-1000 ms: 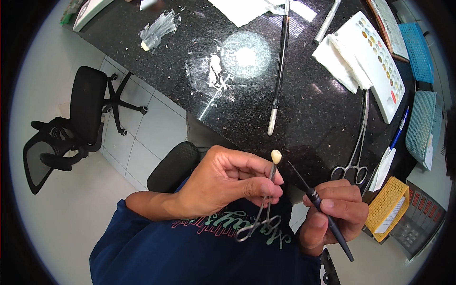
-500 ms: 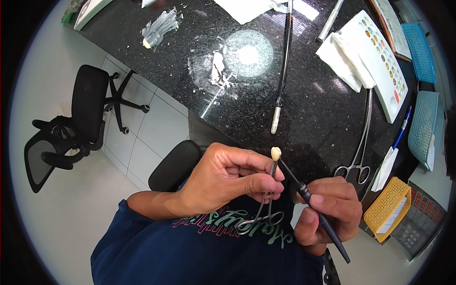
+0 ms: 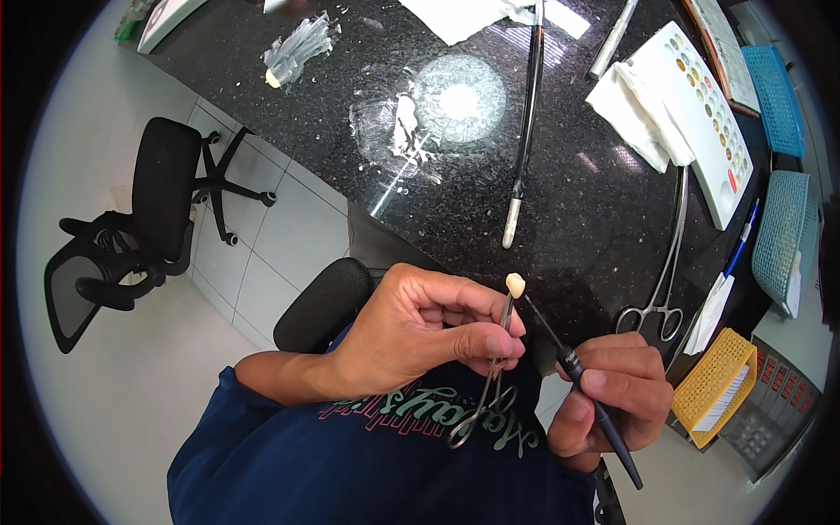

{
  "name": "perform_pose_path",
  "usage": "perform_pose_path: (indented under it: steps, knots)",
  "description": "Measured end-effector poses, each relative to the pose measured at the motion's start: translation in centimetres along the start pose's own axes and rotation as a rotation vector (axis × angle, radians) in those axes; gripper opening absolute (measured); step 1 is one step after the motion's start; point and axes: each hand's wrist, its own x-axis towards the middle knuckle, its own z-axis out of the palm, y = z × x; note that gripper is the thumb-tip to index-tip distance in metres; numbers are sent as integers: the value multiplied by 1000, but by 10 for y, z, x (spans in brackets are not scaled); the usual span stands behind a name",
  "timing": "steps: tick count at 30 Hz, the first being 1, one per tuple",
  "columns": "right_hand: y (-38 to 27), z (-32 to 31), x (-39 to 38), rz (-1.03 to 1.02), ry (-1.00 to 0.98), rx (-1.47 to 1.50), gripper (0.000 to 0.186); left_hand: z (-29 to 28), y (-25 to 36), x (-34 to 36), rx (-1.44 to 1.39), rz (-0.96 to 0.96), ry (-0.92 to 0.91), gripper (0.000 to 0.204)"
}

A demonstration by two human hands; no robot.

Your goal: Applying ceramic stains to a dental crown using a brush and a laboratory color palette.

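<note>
Low in the middle, my left hand [image 3: 420, 332] is closed on steel scissor-handled forceps [image 3: 499, 376]. A small ivory tooth-shaped piece [image 3: 515, 284] sits upright at their tips, above my fingers. Just right of it, my right hand [image 3: 617, 394] grips a slim dark-handled instrument [image 3: 612, 433] between thumb and fingers. Its fine dark tip points up-left and ends very close beside the piece; I cannot tell if they touch. Both hands are in front of my dark blue shirt, at the near edge of the black speckled worktop [image 3: 577, 219].
A long black rod [image 3: 527, 131], white powder smears [image 3: 404, 122] and crumpled film [image 3: 297, 52] lie on the worktop. Right are a white palette [image 3: 713, 140], folded tissue [image 3: 630, 118], more forceps [image 3: 667, 262], blue baskets [image 3: 774, 245] and a yellow basket [image 3: 713, 385]. An office chair [image 3: 157, 192] stands left.
The instrument's tip has moved left, closer to the ivory piece, with my right hand. The forceps in my left hand have turned slightly, and the piece has shifted a little to the right.
</note>
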Motion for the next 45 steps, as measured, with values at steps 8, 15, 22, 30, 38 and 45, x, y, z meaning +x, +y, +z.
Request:
perform_pose_path:
  steps: [8, 15, 22, 30, 38, 45]
  knots:
    - [-1, 1, 2, 3, -14, -24, 31, -1, -1, 1, 22, 28, -17, 14]
    - [-2, 3, 4, 10, 7, -52, 31, -1, -1, 0, 23, 22, -18, 15]
    - [-2, 0, 0, -7, 1, -48, 33, -1, -1, 0, 31, 24, -16, 16]
    - [-5, 1, 1, 4, -16, -71, 34, 0, -1, 0, 36, 19, -20, 16]
    - [-5, 4, 6, -5, -18, -114, 34, 0, 0, -1, 55, 25, -13, 15]
    - [-4, 1, -1, -32, 43, -49, 33, 2, 2, -1, 6, -12, -3, 17]
